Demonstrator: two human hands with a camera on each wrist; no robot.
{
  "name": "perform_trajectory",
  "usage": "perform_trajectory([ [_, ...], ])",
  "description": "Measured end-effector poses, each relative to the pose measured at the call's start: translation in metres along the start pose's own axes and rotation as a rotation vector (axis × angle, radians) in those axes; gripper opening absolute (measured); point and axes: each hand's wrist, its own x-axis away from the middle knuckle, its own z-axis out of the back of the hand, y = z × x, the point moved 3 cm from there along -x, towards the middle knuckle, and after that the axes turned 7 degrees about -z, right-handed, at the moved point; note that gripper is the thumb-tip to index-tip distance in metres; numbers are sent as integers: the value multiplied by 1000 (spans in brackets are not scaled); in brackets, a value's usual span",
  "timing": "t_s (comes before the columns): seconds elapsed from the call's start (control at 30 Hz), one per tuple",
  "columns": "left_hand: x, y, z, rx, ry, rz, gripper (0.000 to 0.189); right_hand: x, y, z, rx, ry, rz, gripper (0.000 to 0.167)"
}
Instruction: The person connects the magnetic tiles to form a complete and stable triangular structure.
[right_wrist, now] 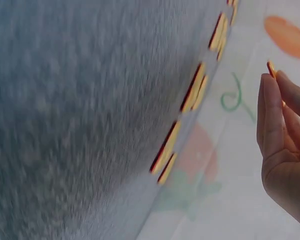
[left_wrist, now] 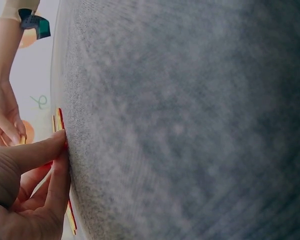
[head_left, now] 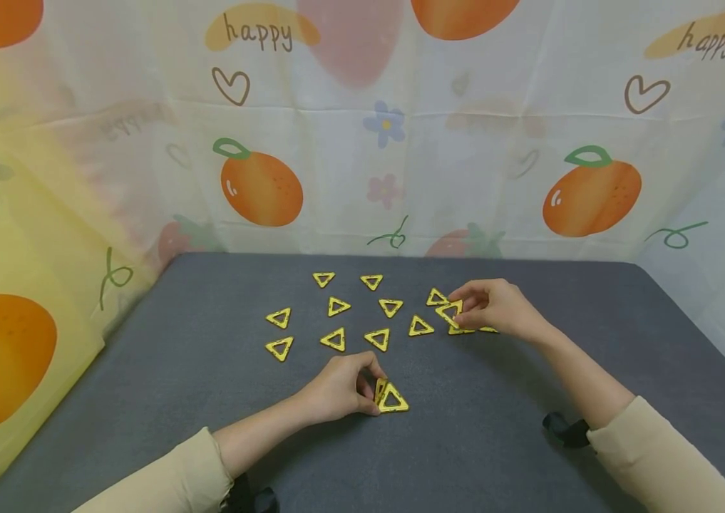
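Observation:
My left hand (head_left: pixel 339 388) is low over the near middle of the table, thumb and fingers pinching a yellow triangular magnetic tile (head_left: pixel 378 385). That tile is seen at a steep slant, and a second yellow triangle (head_left: pixel 394 409) adjoins it on the right. Farther back and to the right, my right hand (head_left: pixel 500 306) pinches another open-centred yellow triangle (head_left: pixel 447 319) between thumb and fingertips. In the right wrist view this tile (right_wrist: pixel 271 69) shows edge-on, raised off the tabletop. Its outline overlaps tiles lying behind and below it in the head view.
Several yellow triangles lie flat and spaced apart across the back half of the dark grey table (head_left: pixel 144 399), such as one tile (head_left: pixel 279 358) at the left. More lie partly hidden under my right hand. A fruit-printed cloth (head_left: pixel 465 171) hangs behind the table.

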Motion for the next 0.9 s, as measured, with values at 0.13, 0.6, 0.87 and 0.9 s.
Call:
perform_trajectory([
  [0.13,0,-1,-1,4,2,-5,39,3,-11,-15,-6,-44,47,34],
  [0.6,-2,0,-1,-5,5,19,37,14,-28,-66,34,-181,67,26],
  [0.87,-2,0,-1,-9,8,9,37,17,-31,-80,52,-244,102,23],
  [0.9,-2,0,-1,-11,8,9,37,17,-31,-81,56,-248,109,22],
])
